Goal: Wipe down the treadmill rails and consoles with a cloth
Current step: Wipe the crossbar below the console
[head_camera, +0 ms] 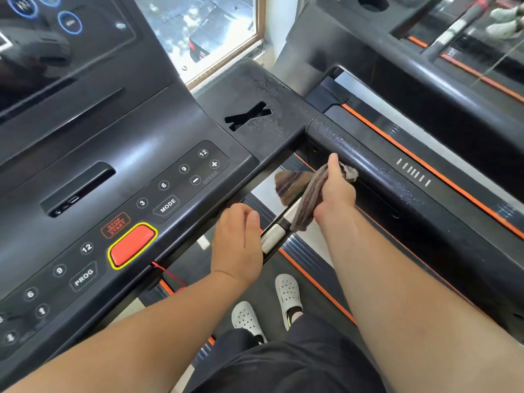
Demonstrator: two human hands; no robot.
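Cloth (310, 194): grey-brown, striped weave, bunched and folded, pressed against the inner side of the right rail near its joint with the console. Right rail (397, 177): thick, glossy black, speckled with droplets along its top. Console (141, 171): black, sloped, with numbered keys, MODE and PROG keys, and a red stop/start button (132, 245).

Glossy black plastic rail (397, 177), soft ribbed cloth (310, 194), satin plastic console (141, 154)
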